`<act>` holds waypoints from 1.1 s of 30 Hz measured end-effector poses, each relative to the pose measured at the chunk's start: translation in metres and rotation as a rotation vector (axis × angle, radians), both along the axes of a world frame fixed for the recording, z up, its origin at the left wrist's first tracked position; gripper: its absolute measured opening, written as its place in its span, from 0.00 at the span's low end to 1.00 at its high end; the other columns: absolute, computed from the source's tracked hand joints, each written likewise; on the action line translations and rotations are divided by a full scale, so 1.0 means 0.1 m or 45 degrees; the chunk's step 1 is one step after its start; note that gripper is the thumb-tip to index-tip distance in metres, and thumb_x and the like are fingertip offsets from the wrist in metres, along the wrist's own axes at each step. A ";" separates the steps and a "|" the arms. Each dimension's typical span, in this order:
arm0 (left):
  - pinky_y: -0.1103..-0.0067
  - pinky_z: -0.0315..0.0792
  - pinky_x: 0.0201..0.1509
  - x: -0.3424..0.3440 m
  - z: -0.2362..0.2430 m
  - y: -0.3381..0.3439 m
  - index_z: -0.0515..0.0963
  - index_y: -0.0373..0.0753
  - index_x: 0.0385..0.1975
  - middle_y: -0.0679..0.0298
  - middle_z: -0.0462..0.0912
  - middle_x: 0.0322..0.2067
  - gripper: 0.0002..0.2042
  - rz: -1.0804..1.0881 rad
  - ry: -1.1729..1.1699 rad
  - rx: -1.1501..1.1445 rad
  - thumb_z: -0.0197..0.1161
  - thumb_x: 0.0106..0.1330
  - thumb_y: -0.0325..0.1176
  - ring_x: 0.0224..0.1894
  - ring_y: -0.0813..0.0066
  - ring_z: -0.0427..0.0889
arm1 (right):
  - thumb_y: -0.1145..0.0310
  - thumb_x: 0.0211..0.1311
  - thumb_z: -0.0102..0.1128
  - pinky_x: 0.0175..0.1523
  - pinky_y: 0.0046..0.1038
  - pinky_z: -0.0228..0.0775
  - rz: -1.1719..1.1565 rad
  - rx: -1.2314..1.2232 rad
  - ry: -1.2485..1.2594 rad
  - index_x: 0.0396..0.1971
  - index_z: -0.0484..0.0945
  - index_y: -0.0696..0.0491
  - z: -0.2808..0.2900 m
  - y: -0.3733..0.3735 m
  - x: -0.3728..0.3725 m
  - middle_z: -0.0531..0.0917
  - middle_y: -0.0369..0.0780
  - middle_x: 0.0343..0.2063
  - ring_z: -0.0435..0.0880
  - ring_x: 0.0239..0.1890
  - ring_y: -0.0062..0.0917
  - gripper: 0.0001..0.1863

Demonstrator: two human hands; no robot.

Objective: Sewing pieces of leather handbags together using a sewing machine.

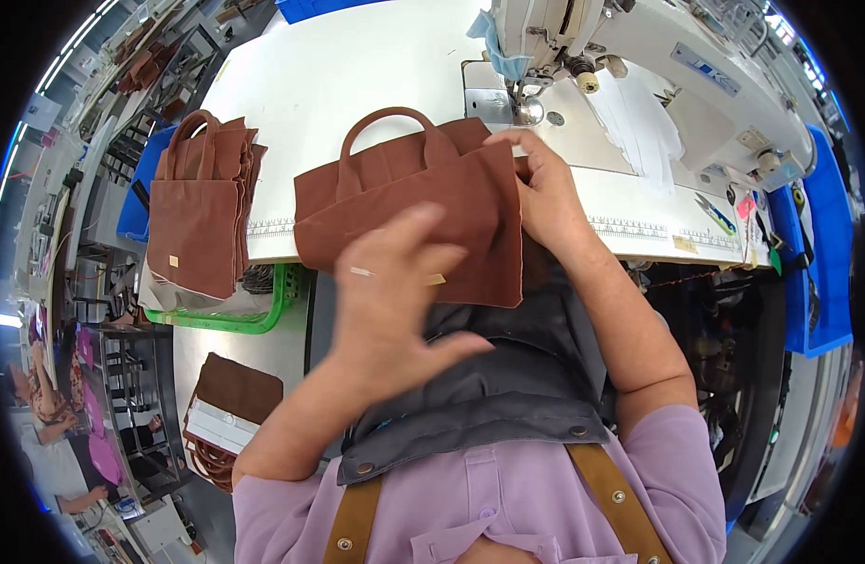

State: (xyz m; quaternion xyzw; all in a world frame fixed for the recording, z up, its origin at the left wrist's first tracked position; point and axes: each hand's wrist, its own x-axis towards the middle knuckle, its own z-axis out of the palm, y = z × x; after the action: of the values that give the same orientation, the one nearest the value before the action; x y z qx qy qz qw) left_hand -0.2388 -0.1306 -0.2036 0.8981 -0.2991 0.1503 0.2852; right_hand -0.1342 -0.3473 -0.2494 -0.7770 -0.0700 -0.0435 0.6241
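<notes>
A reddish-brown leather handbag piece (470,216) with a looped handle lies at the table's front edge, its lower part hanging over my lap. Its right edge is held by my right hand (550,202), whose fingers are bent at the upper corner; the thumb is partly hidden. My left hand (385,301) is over the front of the piece, fingers spread and slightly blurred, gripping nothing. Beside those fingers a small yellowish tab (435,279) shows on the leather. Behind the piece stands the needle and presser-foot area (525,103) of a white sewing machine (682,89).
At left, a stack of similar brown handled pieces (196,226) rests by a green basket (280,299). Lower down lie dark brown pieces (240,387) with cord-like strips. Snips (716,214) lie at right, near a blue bin (823,282). A ruler strip (630,227) runs along the table edge.
</notes>
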 end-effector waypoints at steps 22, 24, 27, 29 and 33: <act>0.60 0.52 0.68 1.10 0.22 -0.15 0.78 0.42 0.44 0.63 0.77 0.54 0.14 0.062 -0.382 0.164 0.69 0.60 0.36 0.57 0.62 0.75 | 0.63 0.67 0.66 0.34 0.30 0.72 0.050 -0.208 -0.124 0.36 0.83 0.61 0.05 -0.07 -0.15 0.84 0.46 0.23 0.79 0.24 0.28 0.14; 0.63 0.55 0.68 1.14 0.25 -0.29 0.78 0.42 0.44 0.62 0.77 0.58 0.14 -0.303 -0.223 0.205 0.70 0.59 0.37 0.57 0.64 0.75 | 0.64 0.67 0.66 0.35 0.30 0.73 0.121 -0.249 -0.207 0.36 0.83 0.60 0.08 -0.07 -0.18 0.84 0.47 0.24 0.80 0.24 0.30 0.13; 0.68 0.58 0.67 1.43 0.28 -0.19 0.78 0.41 0.41 0.62 0.81 0.54 0.13 -0.517 0.364 0.168 0.71 0.59 0.36 0.54 0.65 0.76 | 0.65 0.67 0.66 0.36 0.29 0.74 0.186 -0.233 -0.292 0.37 0.84 0.59 0.17 -0.07 -0.26 0.85 0.46 0.25 0.81 0.25 0.30 0.11; 0.72 0.64 0.61 1.52 0.32 -0.16 0.77 0.38 0.35 0.62 0.83 0.42 0.11 -0.695 0.081 0.093 0.71 0.59 0.34 0.47 0.68 0.76 | 0.65 0.67 0.66 0.36 0.28 0.74 0.223 -0.201 -0.310 0.38 0.84 0.59 0.18 -0.10 -0.28 0.85 0.46 0.25 0.81 0.25 0.29 0.11; 0.74 0.69 0.47 1.49 0.41 -0.13 0.75 0.34 0.29 0.63 0.76 0.31 0.10 -0.714 0.514 0.101 0.70 0.59 0.30 0.38 0.70 0.75 | 0.66 0.66 0.67 0.37 0.26 0.74 0.293 -0.120 -0.287 0.38 0.86 0.58 0.21 -0.14 -0.31 0.86 0.42 0.25 0.81 0.27 0.23 0.10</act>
State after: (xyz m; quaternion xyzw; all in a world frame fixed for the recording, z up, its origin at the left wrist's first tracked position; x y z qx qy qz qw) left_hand -0.0898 -0.1439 -0.1630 0.8029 -0.4776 -0.1263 0.3337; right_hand -0.1653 -0.3618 -0.2281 -0.7826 -0.2301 -0.0554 0.5758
